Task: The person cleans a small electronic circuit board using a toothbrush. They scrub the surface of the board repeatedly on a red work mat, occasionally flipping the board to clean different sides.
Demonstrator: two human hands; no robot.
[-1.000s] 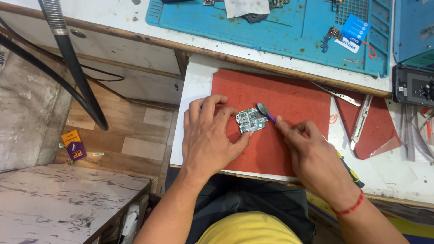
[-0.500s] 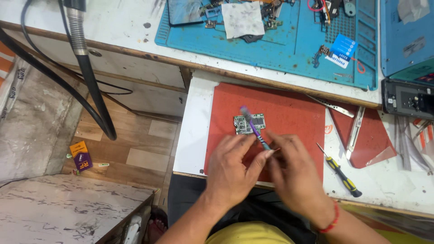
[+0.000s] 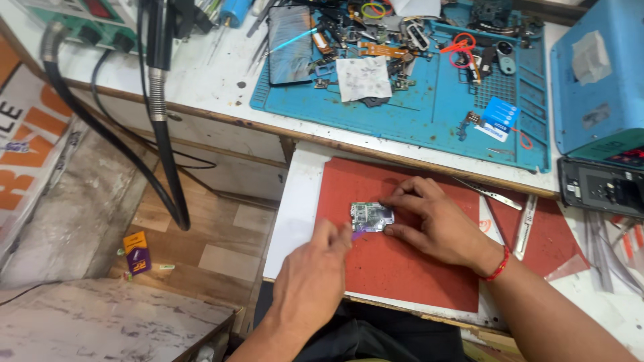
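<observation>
A small green circuit board (image 3: pixel 371 216) lies on a red mat (image 3: pixel 402 268) on the white pull-out shelf. My right hand (image 3: pixel 439 224) pinches the board's right edge, fingers on its far side and thumb on its near side. My left hand (image 3: pixel 312 281) sits just below and left of the board. Its fingertips hold a thin purple-tipped tool (image 3: pixel 359 234) whose end touches the board's near edge. Most of the tool is hidden under the fingers.
Tweezers (image 3: pixel 490 195) and a second slim metal tool (image 3: pixel 525 225) lie right of my right hand. Behind is a blue work mat (image 3: pixel 429 114) crowded with phone parts, a blue machine (image 3: pixel 597 74) and a black device (image 3: pixel 600 188). A black hose (image 3: pixel 164 147) hangs at left.
The purple tool has passed from my right hand to my left. My right hand now pins the board's right side, and my left hand has drawn back toward me. The view has tilted up.
</observation>
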